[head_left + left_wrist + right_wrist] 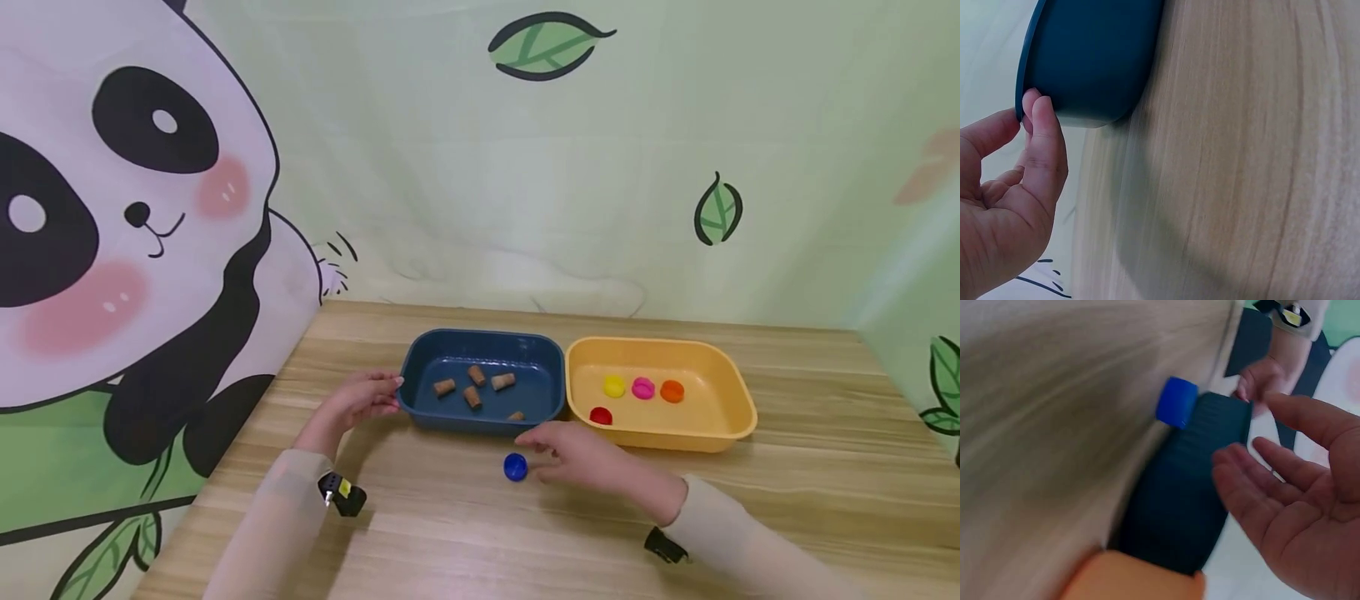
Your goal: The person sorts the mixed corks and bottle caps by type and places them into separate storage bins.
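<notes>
My left hand (363, 397) pinches the left rim of a dark blue tray (480, 423); in the left wrist view the thumb and fingers (1044, 144) meet at that rim. Several brown corks (472, 397) lie inside the tray. A blue bottle cap (515, 467) sits on the table in front of it. Just right of this cap is my right hand (581, 457), its fingers apart and pointing left, holding nothing. The right wrist view has the same cap (1177, 402) beside the tray's wall, with the thumb and fingers spread.
To the right, a yellow-orange tray (720, 425) stands against the blue one. It contains a yellow cap (614, 386), a pink cap (642, 388), an orange cap (672, 391) and a red cap (601, 416). Behind the wooden table (435, 533) hangs a panda-printed backdrop (465, 192).
</notes>
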Tool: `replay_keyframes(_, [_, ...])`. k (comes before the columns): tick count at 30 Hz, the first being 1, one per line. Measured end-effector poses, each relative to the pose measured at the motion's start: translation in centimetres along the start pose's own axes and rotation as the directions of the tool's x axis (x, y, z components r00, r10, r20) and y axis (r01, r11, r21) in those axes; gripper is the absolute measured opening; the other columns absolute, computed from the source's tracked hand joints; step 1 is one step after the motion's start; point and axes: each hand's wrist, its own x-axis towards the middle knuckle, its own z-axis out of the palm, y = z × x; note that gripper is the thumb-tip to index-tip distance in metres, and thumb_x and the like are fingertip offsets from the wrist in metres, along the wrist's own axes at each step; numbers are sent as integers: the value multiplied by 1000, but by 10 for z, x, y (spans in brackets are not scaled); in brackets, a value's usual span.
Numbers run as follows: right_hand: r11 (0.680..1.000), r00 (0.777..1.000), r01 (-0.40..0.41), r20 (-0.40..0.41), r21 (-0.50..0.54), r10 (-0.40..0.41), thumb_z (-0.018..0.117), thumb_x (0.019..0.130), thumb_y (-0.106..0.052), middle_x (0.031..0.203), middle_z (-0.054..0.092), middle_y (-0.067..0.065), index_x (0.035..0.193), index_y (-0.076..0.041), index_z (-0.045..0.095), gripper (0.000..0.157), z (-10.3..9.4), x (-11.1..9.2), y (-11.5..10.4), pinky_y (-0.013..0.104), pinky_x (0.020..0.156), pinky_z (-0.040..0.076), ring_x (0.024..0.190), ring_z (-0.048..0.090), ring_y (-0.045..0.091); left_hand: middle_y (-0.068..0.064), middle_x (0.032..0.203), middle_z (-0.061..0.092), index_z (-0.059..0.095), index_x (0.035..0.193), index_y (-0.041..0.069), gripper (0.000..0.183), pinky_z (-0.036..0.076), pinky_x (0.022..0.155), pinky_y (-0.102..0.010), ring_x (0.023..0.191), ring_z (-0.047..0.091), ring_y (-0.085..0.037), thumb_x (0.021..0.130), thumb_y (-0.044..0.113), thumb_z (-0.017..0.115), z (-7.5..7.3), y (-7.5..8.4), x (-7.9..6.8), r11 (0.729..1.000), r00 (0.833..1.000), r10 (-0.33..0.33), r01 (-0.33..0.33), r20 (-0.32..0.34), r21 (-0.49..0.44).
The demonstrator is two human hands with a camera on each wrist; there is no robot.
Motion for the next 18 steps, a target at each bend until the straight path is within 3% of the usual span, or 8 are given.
replay_keyframes(4, [994,999,31,-8,-107,-32,74,92,-9,132,69,18,132,4,64,43,12,7,3,50,107,54,124,65,34,5,76,65,47,135,-13,38,60,68,-15,70,64,-4,108,13,50,0,0,1,1000,1000,-7,7,-1,-10])
replay_keyframes(8, [987,999,9,-35,-161,-15,75,90,-9,132,68,19,132,4,63,45,22,13,7,54,108,51,125,63,35,5,75,65,46,135,-13,38,60,67,-15,70,64,-5,108,13,51,0,1,1,1000,1000,-13,13,-9,-14])
replay_keyframes(18, [982,997,-77,-10,-175,76,78,89,-9,131,69,17,132,3,64,47,30,27,4,49,109,52,122,65,32,4,75,66,43,139,-15,43,60,67,-16,69,64,-5,108,14,51,-1,-1,4,1000,1000,-17,17,-2,-19])
